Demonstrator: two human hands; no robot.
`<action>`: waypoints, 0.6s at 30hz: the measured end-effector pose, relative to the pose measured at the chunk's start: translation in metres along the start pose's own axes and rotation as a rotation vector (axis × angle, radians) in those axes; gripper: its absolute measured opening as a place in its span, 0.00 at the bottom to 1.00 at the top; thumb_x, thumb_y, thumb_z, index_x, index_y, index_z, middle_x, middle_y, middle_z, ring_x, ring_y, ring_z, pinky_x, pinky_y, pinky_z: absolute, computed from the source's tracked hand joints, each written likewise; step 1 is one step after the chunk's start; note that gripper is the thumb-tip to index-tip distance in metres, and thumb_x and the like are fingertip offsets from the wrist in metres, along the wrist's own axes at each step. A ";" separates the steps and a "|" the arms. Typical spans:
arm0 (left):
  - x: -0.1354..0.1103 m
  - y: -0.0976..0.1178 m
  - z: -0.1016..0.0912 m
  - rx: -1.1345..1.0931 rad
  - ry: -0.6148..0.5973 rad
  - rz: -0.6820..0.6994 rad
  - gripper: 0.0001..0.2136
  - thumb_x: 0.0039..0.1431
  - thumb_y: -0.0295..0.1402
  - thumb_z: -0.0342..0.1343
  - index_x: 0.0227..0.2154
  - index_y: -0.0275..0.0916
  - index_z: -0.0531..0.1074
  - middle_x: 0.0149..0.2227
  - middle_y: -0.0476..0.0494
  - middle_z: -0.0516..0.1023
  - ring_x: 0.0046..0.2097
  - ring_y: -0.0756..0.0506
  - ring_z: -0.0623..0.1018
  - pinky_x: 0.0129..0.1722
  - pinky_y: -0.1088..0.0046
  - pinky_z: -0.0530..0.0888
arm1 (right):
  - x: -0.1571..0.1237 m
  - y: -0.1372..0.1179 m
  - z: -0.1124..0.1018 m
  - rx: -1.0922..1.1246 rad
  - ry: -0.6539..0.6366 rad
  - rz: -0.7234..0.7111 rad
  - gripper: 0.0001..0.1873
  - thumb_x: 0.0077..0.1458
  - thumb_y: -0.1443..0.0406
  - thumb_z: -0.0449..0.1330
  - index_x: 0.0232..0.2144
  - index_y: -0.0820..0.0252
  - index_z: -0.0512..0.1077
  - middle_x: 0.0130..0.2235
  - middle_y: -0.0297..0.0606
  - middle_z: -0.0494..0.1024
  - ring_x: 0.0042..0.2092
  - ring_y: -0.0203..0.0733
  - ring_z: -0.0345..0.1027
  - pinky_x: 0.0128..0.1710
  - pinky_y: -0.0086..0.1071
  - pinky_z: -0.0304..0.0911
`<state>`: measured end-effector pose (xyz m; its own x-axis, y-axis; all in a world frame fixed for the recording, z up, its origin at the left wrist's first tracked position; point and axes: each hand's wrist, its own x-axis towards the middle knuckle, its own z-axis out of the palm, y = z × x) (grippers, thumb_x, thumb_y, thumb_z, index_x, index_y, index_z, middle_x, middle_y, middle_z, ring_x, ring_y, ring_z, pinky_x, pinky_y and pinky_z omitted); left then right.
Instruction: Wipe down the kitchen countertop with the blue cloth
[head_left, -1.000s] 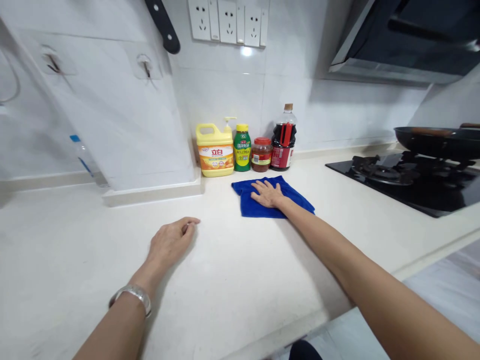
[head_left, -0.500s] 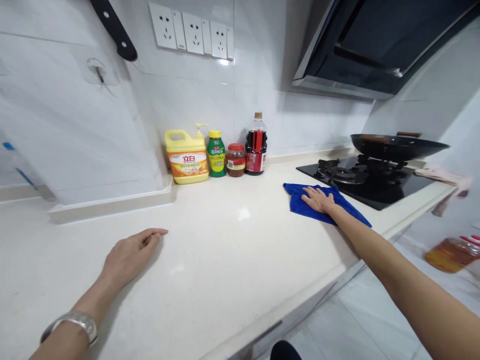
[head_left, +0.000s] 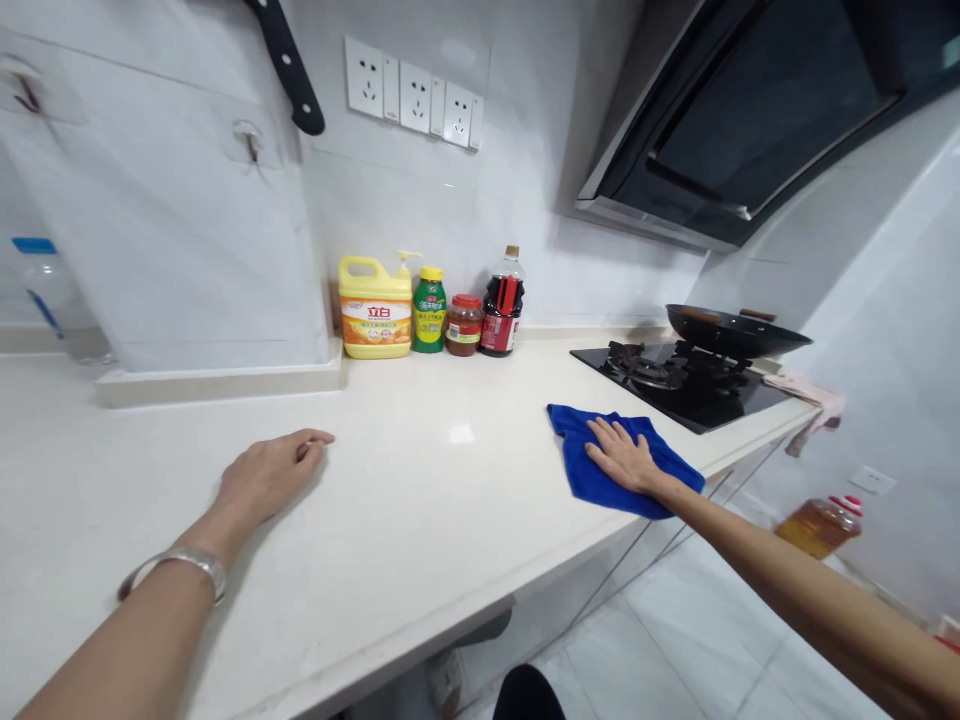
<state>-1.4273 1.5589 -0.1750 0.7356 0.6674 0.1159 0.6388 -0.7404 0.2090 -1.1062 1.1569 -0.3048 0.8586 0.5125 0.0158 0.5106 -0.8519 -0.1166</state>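
Note:
My right hand [head_left: 624,458] lies flat on a blue cloth [head_left: 592,485], its fingers spread and pressing the cloth to the white countertop [head_left: 420,520]. One side of the cloth reaches the counter's front edge, just in front of the stove. On the left part of the counter rests my left hand [head_left: 270,475], with the index finger stretched out and nothing visible in it. Its other fingers are partly hidden beneath. A silver bracelet or watch [head_left: 176,562] circles the left wrist.
Along the back wall stand a yellow detergent jug [head_left: 375,310], a green bottle [head_left: 429,312], a red-lidded jar [head_left: 463,327] and a dark sauce bottle [head_left: 502,310]. A wok [head_left: 739,333] sits on the gas stove [head_left: 675,385] beneath the range hood [head_left: 750,120]. A knife [head_left: 289,70] hangs upper left.
The blue cloth has slid with my right hand toward the counter's front edge, away from the stove. The view has shifted to the right. My left hand stays on the counter.

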 end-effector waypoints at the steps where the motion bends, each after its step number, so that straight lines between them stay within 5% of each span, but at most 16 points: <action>1: -0.002 0.002 0.000 0.003 0.009 0.000 0.23 0.63 0.42 0.41 0.54 0.47 0.75 0.47 0.40 0.81 0.51 0.32 0.77 0.48 0.56 0.71 | -0.011 -0.011 -0.001 -0.009 0.001 -0.035 0.37 0.68 0.49 0.36 0.73 0.56 0.45 0.74 0.38 0.42 0.74 0.56 0.34 0.68 0.67 0.40; 11: -0.007 0.003 0.007 0.033 0.032 0.032 0.25 0.64 0.43 0.37 0.55 0.47 0.74 0.55 0.41 0.77 0.57 0.31 0.74 0.54 0.52 0.69 | -0.114 -0.180 -0.033 0.128 -0.056 -0.466 0.40 0.65 0.49 0.44 0.73 0.58 0.45 0.74 0.42 0.38 0.74 0.62 0.28 0.68 0.69 0.29; 18: -0.005 0.005 0.008 0.064 0.016 0.026 0.29 0.64 0.49 0.33 0.54 0.45 0.74 0.55 0.37 0.77 0.57 0.29 0.74 0.54 0.51 0.69 | -0.107 -0.267 -0.043 0.212 -0.097 -0.781 0.43 0.64 0.45 0.45 0.73 0.58 0.42 0.74 0.44 0.36 0.73 0.66 0.24 0.65 0.75 0.23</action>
<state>-1.4259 1.5512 -0.1821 0.7489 0.6485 0.1363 0.6327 -0.7609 0.1436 -1.3326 1.3252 -0.2323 0.2453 0.9657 0.0856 0.9325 -0.2108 -0.2934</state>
